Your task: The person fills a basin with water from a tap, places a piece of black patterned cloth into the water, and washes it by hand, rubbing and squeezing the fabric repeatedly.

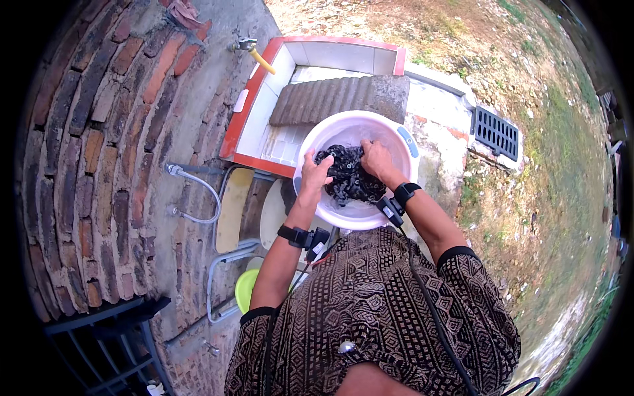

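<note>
A wet black patterned cloth lies bunched in water inside a pale pink plastic basin. My left hand is at the cloth's left edge, its fingers spread apart. On the opposite side, my right hand has its fingers curled into the cloth, with the fingertips partly hidden. The basin has a blue-grey handle grip on its right rim. It overlaps the near edge of a ridged concrete washboard slab.
The slab stands in a white-tiled trough with a red rim. A tap with a yellow hose projects from the brick wall. Below are metal-framed chairs and a lime-green bowl. A drain grate lies at right.
</note>
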{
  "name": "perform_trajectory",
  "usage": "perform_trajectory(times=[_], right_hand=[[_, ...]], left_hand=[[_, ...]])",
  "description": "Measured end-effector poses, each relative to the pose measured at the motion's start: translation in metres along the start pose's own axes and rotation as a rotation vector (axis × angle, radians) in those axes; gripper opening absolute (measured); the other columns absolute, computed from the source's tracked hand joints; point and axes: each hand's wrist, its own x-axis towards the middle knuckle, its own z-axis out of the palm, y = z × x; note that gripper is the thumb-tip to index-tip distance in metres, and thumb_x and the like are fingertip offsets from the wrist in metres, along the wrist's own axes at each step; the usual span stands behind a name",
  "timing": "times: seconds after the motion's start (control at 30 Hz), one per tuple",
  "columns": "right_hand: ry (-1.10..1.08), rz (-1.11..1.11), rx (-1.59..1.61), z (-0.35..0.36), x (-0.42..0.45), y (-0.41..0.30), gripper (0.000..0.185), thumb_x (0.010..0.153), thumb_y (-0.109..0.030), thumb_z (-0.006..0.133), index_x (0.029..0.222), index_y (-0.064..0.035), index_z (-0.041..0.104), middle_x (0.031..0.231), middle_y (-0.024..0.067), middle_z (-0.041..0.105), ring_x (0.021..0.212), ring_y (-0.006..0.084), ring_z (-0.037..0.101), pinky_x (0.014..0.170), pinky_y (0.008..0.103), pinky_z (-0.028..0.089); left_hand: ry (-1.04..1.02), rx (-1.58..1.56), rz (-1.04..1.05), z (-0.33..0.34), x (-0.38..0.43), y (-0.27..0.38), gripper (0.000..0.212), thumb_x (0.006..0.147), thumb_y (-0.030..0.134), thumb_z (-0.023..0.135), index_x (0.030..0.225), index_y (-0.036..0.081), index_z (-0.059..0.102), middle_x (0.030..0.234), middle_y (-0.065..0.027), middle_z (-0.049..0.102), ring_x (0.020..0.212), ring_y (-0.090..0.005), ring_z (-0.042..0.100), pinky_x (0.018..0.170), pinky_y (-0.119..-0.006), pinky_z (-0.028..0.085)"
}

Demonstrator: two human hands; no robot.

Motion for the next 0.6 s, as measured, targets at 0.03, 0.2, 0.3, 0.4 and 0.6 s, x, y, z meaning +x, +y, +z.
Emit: perform_trajectory(times=[0.03, 0.2, 0.3, 0.4, 0.6], right_hand=[[0.126, -0.007, 0.092, 0.002, -0.002, 0.001, 0.027, 0.075, -0.017, 0.056, 0.1, -0.0071, 0.059, 0.098, 0.0259, 0.055, 0.096, 0.0429, 0.057, 0.08, 0.0481, 0.048], [0.084, -0.376, 0.48, -0.064, -0.052, -0.069, 0.025, 0.069, -0.022, 0.054, 0.085, -0.0023, 0.056, 0.086, 0.0207, 0.05, 0.08, 0.0415, 0.054, 0.071, 0.0499, 0.043], [0.151, -0.565, 0.566, -0.074, -0.08, -0.097, 0.024, 0.067, -0.019, 0.055, 0.084, -0.0023, 0.054, 0.085, 0.018, 0.047, 0.081, 0.0379, 0.052, 0.072, 0.0457, 0.043], [0.23, -0.574, 0.62, -0.078, -0.095, -0.118, 0.023, 0.066, -0.018, 0.059, 0.081, -0.002, 0.053, 0.081, 0.0153, 0.047, 0.077, 0.0334, 0.053, 0.069, 0.0415, 0.045], [0.595, -0.519, 0.516, -0.053, -0.061, -0.1, 0.022, 0.069, -0.024, 0.063, 0.08, -0.0056, 0.059, 0.079, 0.0124, 0.06, 0.069, 0.0306, 0.062, 0.06, 0.0379, 0.051]], left_hand=[[-0.022, -0.099, -0.067, -0.002, 0.001, 0.0, 0.061, 0.083, 0.024, 0.063, 0.134, 0.007, 0.034, 0.124, -0.0162, 0.046, 0.109, -0.0285, 0.052, 0.077, -0.046, 0.053], [-0.257, -0.475, -0.278, -0.011, 0.017, -0.002, 0.051, 0.085, 0.036, 0.06, 0.125, 0.008, 0.043, 0.118, -0.0147, 0.052, 0.1, -0.0327, 0.057, 0.085, -0.048, 0.048], [-0.457, -0.64, 0.042, -0.001, 0.003, 0.01, 0.047, 0.09, 0.032, 0.055, 0.125, 0.003, 0.046, 0.12, -0.0135, 0.052, 0.102, -0.0238, 0.057, 0.097, -0.033, 0.042], [-0.39, -0.343, 0.452, -0.002, 0.011, -0.003, 0.04, 0.092, 0.021, 0.05, 0.127, 0.002, 0.047, 0.119, -0.0124, 0.054, 0.106, -0.0228, 0.054, 0.097, -0.034, 0.041], [-0.467, -0.713, 0.349, 0.02, 0.005, 0.003, 0.026, 0.088, 0.022, 0.054, 0.109, 0.006, 0.057, 0.103, -0.01, 0.06, 0.096, -0.0208, 0.058, 0.086, -0.034, 0.047]])
